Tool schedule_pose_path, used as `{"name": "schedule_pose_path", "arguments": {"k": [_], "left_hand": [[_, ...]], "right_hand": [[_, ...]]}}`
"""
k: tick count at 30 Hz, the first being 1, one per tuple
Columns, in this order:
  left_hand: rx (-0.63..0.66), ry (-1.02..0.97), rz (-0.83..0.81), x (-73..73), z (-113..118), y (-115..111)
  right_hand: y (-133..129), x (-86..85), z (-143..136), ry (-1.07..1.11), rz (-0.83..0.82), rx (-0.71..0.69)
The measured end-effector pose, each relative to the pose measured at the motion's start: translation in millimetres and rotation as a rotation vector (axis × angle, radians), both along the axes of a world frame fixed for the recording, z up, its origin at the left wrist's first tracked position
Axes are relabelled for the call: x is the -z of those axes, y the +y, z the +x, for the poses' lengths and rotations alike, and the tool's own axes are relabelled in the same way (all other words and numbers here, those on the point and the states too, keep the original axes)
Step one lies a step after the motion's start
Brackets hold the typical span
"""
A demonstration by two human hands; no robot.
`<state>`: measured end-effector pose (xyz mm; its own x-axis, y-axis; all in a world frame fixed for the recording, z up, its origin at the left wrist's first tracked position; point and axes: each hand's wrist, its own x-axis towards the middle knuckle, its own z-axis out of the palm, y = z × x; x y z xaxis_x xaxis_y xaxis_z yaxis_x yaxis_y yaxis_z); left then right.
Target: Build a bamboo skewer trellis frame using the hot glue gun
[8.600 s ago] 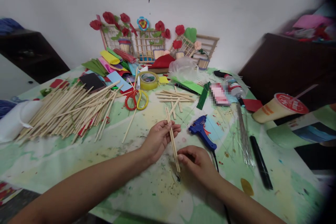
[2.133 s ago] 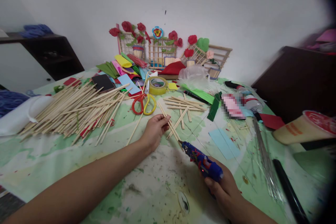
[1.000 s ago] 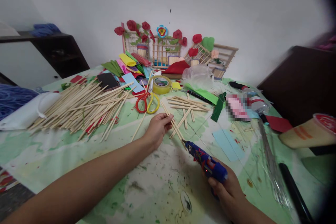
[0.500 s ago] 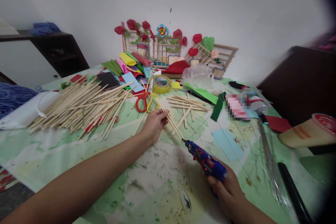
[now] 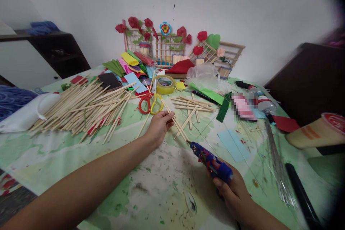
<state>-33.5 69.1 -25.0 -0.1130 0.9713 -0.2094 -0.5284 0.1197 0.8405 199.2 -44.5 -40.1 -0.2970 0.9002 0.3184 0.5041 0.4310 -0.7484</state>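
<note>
Near the middle of the table, my left hand (image 5: 161, 125) pinches a pair of thin wooden sticks (image 5: 180, 127) that slant down to the right. My right hand (image 5: 234, 187) is wrapped round a blue glue gun (image 5: 211, 162) with a small red light. The gun's nozzle touches or nearly touches the lower end of the held sticks. Beyond them a few short sticks (image 5: 192, 104) lie crossed over one another. Scissors (image 5: 151, 103) with red and yellow handles lie just past my left hand.
A large stick pile (image 5: 78, 109) lies left. Behind are a tape roll (image 5: 165, 83), coloured paper (image 5: 130, 59) and stick lattices (image 5: 169, 51) with paper flowers. To the right are blue paper (image 5: 234, 145), wires (image 5: 279, 165), a black rod (image 5: 302, 194) and a drink cup (image 5: 315, 131).
The view has shifted very slightly. Both hands keep their holds, and the glue gun's nozzle stays at the lower end of the sticks, having moved up a touch.
</note>
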Motion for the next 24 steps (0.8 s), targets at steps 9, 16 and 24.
{"name": "schedule_pose_path", "arguments": {"k": [9, 16, 24], "left_hand": [[0.045, 0.065, 0.017, 0.4, 2, -2], [0.057, 0.062, 0.009, -0.4, 4, -4], [0.006, -0.005, -0.013, -2.9, 1, -1]], "right_hand": [[2, -10.8, -6, -0.001, 0.010, -0.044], [2, -11.3, -6, 0.001, 0.003, -0.052], [1, -14.8, -7, -0.021, -0.023, -0.052]]}}
